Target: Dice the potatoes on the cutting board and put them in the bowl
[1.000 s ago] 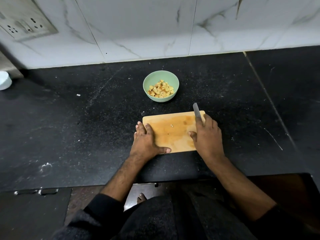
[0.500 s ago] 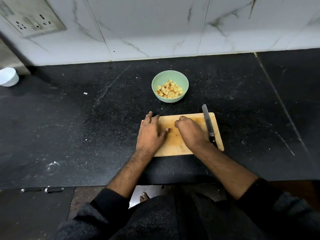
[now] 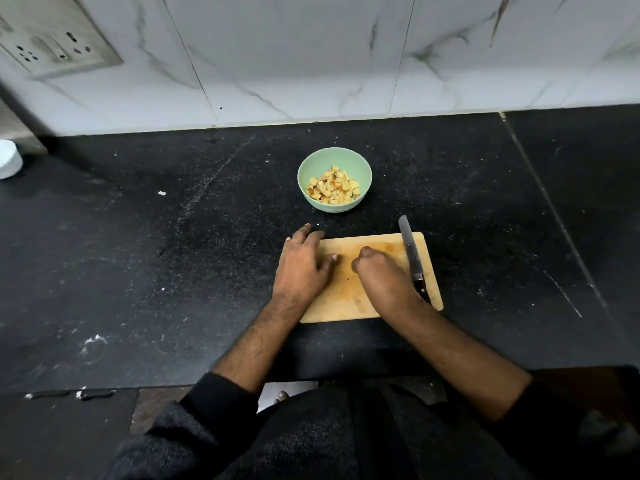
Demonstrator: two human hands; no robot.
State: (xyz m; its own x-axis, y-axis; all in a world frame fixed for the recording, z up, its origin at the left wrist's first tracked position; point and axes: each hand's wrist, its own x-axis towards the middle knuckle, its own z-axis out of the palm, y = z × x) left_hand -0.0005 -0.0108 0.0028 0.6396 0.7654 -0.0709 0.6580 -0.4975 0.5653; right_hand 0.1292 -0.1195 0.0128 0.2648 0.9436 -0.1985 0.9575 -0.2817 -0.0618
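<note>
- No text, label, brand, number or sign can be read anywhere in the head view.
- The switch and socket plate (image 3: 52, 39) on the wall above the worktop's far left corner shows only holes and rockers, with no legible marking.
- The knife (image 3: 412, 258) lying along the right edge of the cutting board (image 3: 363, 306) bears no readable stamp.

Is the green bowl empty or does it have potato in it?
Partly full: diced potato pieces lie heaped in the green bowl, below its rim.
</note>
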